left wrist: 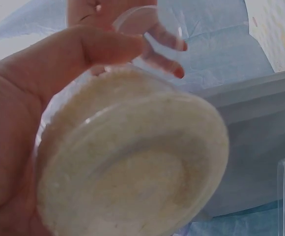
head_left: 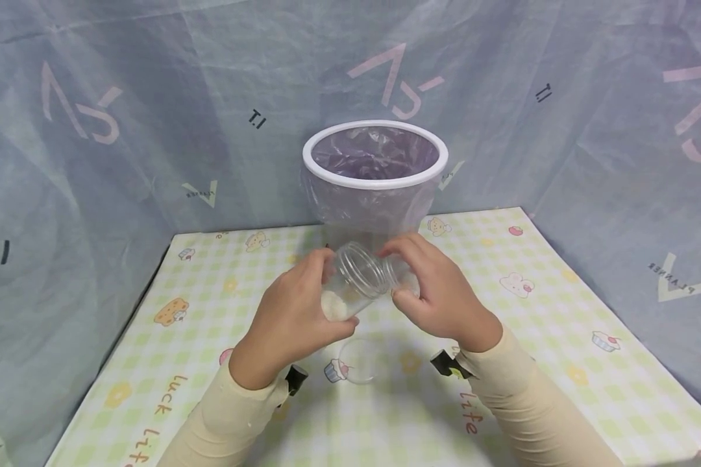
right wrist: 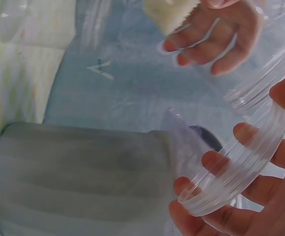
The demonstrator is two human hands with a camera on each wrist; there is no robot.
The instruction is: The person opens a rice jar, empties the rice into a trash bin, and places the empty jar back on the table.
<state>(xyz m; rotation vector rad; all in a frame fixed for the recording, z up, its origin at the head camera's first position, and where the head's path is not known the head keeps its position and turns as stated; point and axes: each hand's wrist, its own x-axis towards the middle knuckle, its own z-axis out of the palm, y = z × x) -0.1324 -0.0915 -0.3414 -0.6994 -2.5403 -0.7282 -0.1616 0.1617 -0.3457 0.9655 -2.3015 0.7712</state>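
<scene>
We count two clear jars: one [head_left: 356,282] tilted mid-scene, the left hand's [head_left: 292,308] fingers clamped round it, pale contents inside; a second jar [right wrist: 49,22] upright, nearer. The right hand [head_left: 438,285] grips one clear lid [right wrist: 236,167] just beside the tilted mouth. One bagged bin [head_left: 376,184] stands far, by the table edge [head_left: 233,230]; cloth [head_left: 561,363] spreads left and right. We read "luck", "life", "T.I".

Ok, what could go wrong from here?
The open jar is tilted, so its white contents might spill onto the tablecloth. The clear lid, held by its edge in the right grip, could slip. Another clear container stands on the tablecloth and is hard to make out, so it might get knocked.
</scene>
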